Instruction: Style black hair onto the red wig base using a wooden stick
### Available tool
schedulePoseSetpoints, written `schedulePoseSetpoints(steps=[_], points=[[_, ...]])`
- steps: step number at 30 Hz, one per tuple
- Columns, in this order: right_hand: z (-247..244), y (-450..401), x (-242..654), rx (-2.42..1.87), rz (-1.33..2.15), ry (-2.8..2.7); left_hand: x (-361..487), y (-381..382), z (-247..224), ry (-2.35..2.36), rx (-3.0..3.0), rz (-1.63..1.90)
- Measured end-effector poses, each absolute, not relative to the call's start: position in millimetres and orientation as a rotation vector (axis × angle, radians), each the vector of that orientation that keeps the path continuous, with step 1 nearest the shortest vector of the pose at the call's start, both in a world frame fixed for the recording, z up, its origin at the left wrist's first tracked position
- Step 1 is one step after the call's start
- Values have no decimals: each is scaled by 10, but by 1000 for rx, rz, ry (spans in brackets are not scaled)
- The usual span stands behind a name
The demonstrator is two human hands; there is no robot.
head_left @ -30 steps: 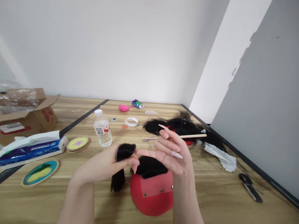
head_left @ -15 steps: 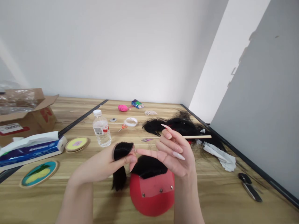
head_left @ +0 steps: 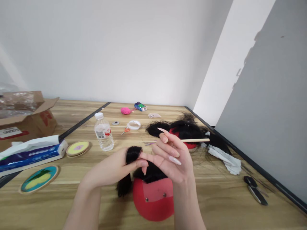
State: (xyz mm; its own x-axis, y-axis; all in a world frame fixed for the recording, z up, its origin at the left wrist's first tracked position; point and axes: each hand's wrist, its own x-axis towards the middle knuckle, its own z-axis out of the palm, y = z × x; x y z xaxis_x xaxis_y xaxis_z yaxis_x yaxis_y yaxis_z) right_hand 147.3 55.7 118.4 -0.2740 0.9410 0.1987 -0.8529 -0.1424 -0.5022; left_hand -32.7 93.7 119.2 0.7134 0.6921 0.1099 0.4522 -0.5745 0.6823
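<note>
Black hair piece [head_left: 133, 155], up off the counter [head_left: 230, 210], just above and to the left of a rounded red form [head_left: 153, 207]. Lying curved over the fingers of the left hand [head_left: 112, 166], with fingers and thumb pressed together on it. Below that hand, hanging down beside the red form, a loose black tail [head_left: 124, 186]. From the other side, one digit of the right hand [head_left: 174, 161] stretched across to the hair's near end; too close to tell touch from a narrow gap. Other right fingers curled, long-nailed, closed around a thin pale stick [head_left: 195, 140] lying nearly level, with both ends sticking out past the hand.

On the red form, more black hair [head_left: 151, 171] across the top, a paler pinkish strip [head_left: 157, 190] below it, and two metal pins in the strip; right side partly hidden behind the right forearm.

Beyond the right hand, a spread black hair mass [head_left: 189, 129] with red showing through, next to a crumpled white cloth [head_left: 225, 159]. Nearer at the right, a dark handled tool [head_left: 255, 190].

Beyond the left hand, an upright water bottle [head_left: 104, 134], orange-handled scissors [head_left: 126, 130], a white ring-shaped roll [head_left: 133, 125] and a pink bundle [head_left: 126, 111] near a blue packet [head_left: 140, 106]. Farther left, a yellow disc [head_left: 78, 148], a teal disc [head_left: 39, 179], a blue tissue pack [head_left: 31, 158] and an open cardboard box [head_left: 26, 126].
</note>
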Motion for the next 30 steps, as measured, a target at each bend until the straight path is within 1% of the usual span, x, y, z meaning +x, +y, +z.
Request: schedulePoseSetpoints(steps=[3, 10, 13, 18, 24, 27, 30], points=[[1186, 547, 1443, -198, 1708, -644, -309, 944, 1179, 896, 2318, 544], [1216, 482, 1437, -294, 1602, -764, -295, 980, 1141, 865, 2336, 496], [1216, 457, 1438, -358, 1549, -811, -331, 1013, 1136, 846, 2344, 569], [1180, 475, 1436, -547, 1373, -898, -448, 1024, 1192, 1055, 2324, 693], [1176, 512, 1338, -473, 1360, -841, -454, 1043, 1173, 1128, 2280, 957], [1184, 518, 1327, -516, 1340, -843, -399, 1085, 1108, 1066, 2263, 980], [1154, 540, 1366, -655, 1296, -911, -342, 1111, 1061, 1020, 2272, 932]])
